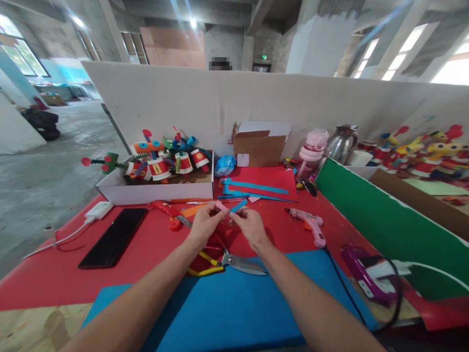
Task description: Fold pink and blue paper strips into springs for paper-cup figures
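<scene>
a: what are the hands doing?

b: two bare hands meet above a surface (54, 278) covered in smooth red. the left hand (201, 226) has thumb and fingers together, clamped on a narrow pink strip (221, 206). the right hand (252, 228) has its grip closed at a flat blue strip (240, 205). the strips slant together into a shallow v between the fingertips; i cannot tell whether they are joined.

a: what lies around them?

b: metal shears (244, 264) with yellow handles, blades partly over a matte blue sheet (227, 313). to the right, a pink plastic glue gun (309, 225); to the left, a glossy black phone (114, 239). behind, paper-cup figures (159, 169) with ridged, spring-like limbs fill a white cardboard box (157, 192).

a: any writing?

b: a lit green sign (264, 57) at the back, too small to read.
</scene>
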A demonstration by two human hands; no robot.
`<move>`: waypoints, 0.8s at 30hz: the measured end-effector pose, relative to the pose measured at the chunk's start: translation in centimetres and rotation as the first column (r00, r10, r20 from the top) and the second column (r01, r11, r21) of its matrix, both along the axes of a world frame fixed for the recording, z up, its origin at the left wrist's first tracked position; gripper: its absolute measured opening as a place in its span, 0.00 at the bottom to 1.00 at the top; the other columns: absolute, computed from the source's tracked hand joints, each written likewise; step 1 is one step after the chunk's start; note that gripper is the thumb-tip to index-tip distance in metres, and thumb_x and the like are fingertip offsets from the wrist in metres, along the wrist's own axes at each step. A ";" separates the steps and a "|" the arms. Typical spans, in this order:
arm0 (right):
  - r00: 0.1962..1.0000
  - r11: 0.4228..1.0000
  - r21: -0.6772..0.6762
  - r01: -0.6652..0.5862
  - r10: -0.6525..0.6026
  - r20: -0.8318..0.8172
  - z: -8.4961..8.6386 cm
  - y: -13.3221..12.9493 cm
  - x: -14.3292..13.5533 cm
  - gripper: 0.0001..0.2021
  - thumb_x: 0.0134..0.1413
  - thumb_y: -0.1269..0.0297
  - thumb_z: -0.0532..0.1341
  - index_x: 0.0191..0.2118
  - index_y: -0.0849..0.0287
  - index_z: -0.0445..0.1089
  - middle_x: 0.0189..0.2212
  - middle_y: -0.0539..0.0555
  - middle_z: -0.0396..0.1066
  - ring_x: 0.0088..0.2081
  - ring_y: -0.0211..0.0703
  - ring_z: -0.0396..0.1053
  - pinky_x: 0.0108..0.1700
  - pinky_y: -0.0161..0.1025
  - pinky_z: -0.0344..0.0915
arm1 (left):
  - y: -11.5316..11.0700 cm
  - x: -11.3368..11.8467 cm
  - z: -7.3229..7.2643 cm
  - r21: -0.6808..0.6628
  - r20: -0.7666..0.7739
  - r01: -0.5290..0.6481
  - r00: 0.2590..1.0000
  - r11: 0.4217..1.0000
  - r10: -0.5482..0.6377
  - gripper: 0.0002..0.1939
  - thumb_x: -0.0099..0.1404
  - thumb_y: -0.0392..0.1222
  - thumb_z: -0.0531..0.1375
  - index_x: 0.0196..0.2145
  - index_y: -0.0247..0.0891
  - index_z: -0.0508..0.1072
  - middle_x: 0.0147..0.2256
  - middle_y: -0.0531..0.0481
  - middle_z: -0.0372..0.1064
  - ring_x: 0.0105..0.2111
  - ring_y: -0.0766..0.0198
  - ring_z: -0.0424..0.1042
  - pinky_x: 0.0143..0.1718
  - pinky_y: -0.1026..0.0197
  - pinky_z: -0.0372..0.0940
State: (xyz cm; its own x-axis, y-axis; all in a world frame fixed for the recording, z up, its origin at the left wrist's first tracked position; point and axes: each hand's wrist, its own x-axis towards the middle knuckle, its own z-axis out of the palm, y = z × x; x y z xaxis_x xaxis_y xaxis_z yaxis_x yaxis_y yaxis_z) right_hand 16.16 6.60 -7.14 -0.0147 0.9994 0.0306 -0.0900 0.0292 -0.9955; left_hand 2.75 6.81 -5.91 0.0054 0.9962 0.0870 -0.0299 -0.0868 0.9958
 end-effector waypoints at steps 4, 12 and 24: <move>0.998 1.000 0.013 0.022 -0.023 0.064 0.0 -0.1 0.0 0.16 0.39 0.52 0.68 0.21 0.59 0.67 0.19 0.51 0.73 0.24 0.41 0.70 0.30 0.36 0.65 | 0.0 -0.1 0.1 0.062 -0.088 -0.053 0.994 0.997 0.059 0.12 0.50 0.48 0.64 0.21 0.36 0.72 0.19 0.54 0.66 0.22 0.68 0.61 0.26 0.65 0.57; 0.999 0.997 -0.069 0.044 -0.041 0.031 0.3 -0.2 0.0 0.13 0.37 0.55 0.68 0.22 0.59 0.68 0.19 0.51 0.72 0.23 0.41 0.70 0.26 0.34 0.63 | 0.2 -0.5 0.1 0.116 -0.007 -0.132 0.991 0.984 0.133 0.12 0.55 0.48 0.61 0.23 0.37 0.70 0.20 0.55 0.64 0.23 0.68 0.61 0.28 0.65 0.57; 0.965 0.995 -0.097 -0.012 -0.013 -0.262 0.8 -0.1 -0.3 0.14 0.29 0.55 0.71 0.23 0.59 0.74 0.20 0.50 0.74 0.24 0.41 0.70 0.37 0.42 0.70 | -0.3 0.6 0.0 0.052 -0.023 0.046 0.999 0.998 -0.044 0.12 0.52 0.48 0.63 0.27 0.37 0.72 0.24 0.51 0.70 0.27 0.65 0.67 0.32 0.63 0.62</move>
State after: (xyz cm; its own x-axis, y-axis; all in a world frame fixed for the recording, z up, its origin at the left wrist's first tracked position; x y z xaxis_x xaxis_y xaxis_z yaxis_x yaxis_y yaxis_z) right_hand 15.82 6.47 -6.39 -0.0186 0.9978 -0.0632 -0.3479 -0.0657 -0.9352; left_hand 3.32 6.52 -5.93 0.0526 0.9890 0.1382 -0.0135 -0.1377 0.9904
